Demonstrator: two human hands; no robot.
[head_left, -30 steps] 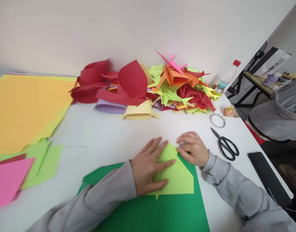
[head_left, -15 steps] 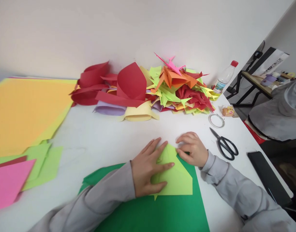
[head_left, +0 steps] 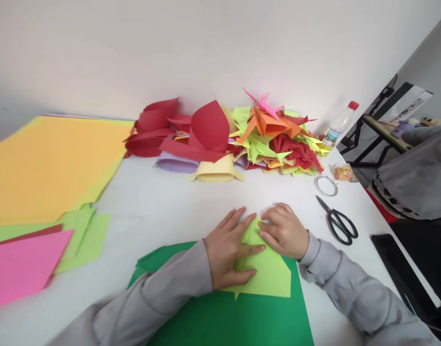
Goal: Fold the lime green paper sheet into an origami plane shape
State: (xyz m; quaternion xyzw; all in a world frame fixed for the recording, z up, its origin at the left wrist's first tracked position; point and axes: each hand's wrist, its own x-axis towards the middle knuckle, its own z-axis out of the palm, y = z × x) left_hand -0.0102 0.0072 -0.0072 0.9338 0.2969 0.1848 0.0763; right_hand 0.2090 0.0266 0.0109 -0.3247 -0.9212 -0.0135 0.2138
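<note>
A folded piece of lime-green paper lies on a large dark green sheet on the table. My left hand is spread over the paper's left part, fingers apart and pressing it down. At the paper's upper right edge, near its top point, my right hand has its fingers bent and its thumb and forefinger closed on the edge. The fingertips partly hide the top of the fold. A small pointed tip of the paper sticks out below my left hand.
Black-handled scissors, a tape roll and a black phone-like slab lie on the right. Folded paper shapes are heaped by the wall beside a bottle. Coloured sheets lie left. A person in grey sits right.
My right hand has moved in over the paper's upper right edge, and its fingers have drawn together there. My left hand still lies spread on the paper. The whole view has shifted slightly.
</note>
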